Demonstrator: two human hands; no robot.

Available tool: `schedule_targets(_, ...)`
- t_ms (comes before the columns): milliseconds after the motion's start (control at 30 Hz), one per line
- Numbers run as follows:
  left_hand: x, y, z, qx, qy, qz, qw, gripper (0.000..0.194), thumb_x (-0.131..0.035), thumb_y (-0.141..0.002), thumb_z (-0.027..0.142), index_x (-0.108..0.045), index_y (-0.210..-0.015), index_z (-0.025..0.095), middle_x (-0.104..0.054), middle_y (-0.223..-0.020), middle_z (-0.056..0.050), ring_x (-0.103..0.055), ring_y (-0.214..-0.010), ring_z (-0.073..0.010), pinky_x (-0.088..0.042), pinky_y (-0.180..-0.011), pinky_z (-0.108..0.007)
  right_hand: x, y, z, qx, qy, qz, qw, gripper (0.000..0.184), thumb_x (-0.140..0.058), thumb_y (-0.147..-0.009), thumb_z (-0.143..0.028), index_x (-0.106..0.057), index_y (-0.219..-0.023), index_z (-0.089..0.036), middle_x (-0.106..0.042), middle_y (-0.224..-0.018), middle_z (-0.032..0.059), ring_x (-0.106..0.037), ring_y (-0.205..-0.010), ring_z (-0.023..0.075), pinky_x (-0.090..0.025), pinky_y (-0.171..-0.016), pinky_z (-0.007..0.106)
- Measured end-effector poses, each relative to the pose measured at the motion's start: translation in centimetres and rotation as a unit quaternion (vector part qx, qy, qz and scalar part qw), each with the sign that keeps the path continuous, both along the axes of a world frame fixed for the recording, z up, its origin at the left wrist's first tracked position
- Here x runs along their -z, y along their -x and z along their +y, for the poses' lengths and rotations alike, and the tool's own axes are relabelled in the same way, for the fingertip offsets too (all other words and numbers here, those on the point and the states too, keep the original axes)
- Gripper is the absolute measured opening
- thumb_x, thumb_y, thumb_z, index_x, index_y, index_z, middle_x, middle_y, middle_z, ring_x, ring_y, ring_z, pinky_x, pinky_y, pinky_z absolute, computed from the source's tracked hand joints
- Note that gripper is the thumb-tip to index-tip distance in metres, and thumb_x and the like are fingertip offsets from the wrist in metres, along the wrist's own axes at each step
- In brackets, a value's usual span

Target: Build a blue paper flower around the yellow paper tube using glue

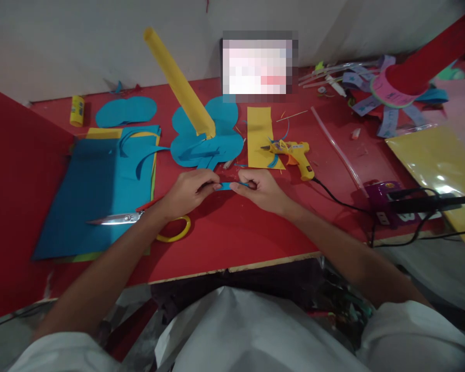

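Between my two hands is a small blue paper strip (225, 186), pinched at both ends above the red table. My left hand (189, 190) closes thumb and fingers on its left end, and my right hand (261, 188) does the same on the right; the fingers hide most of the strip. Just beyond stands a blue cloud-shaped paper piece (227, 147) with a yellow paper tube (178, 82) rising from it at a tilt. A yellow glue gun (290, 152) rests partly on a yellow paper rectangle (256, 124), right of my hands. Under my left forearm lie scissors (118, 219).
Blue paper sheets (77, 191) and a rounded blue cutout (126, 112) lie left, near a glue stick (77, 111). A purple extension box (380, 206) with black cables stands right. Behind it are a clear glue stick rod (339, 150) and a red tube (437, 59) with paper petals.
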State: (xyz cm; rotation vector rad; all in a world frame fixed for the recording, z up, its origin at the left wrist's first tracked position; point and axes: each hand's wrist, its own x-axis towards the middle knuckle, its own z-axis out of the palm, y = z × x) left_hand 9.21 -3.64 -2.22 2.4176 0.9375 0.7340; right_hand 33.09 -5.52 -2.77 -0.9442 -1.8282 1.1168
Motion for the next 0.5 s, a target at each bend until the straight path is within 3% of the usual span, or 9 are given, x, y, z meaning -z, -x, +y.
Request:
schedule_targets(333,-0.04,-0.06,-0.01,0.007,-0.008,-0.005,1.000,0.028,-0.055,-0.107,0.036,-0.068,-0.091,0.018,-0.073,-0.082,-0.003,-0.066,-0.073,-0.0136,-0.045,-0.065,-0.024,-0.14,-0.04,-0.05,-0.038,0.019,0.005,0.999,0.061,-0.054,-0.099,-0.069,-0.027,-0.069,-0.024,-0.024,-0.068,-0.0059,-0.024,-0.062,0.0107,-0.021,-0.059,0.030)
schedule_targets(500,-0.06,0.00,-0.03,0.010,-0.019,-0.010,1.000,0.022,-0.057,-0.106,0.031,-0.068,-0.092,0.018,-0.073,-0.083,-0.003,-0.066,-0.073,-0.0138,-0.045,-0.066,-0.024,0.11,-0.06,-0.21,-0.013,-0.002,-0.012,1.000,0.063,-0.060,-0.097,-0.068,-0.026,-0.068,-0.024,-0.023,-0.065,-0.0073,-0.024,-0.061,0.0100,-0.020,-0.059,0.031)
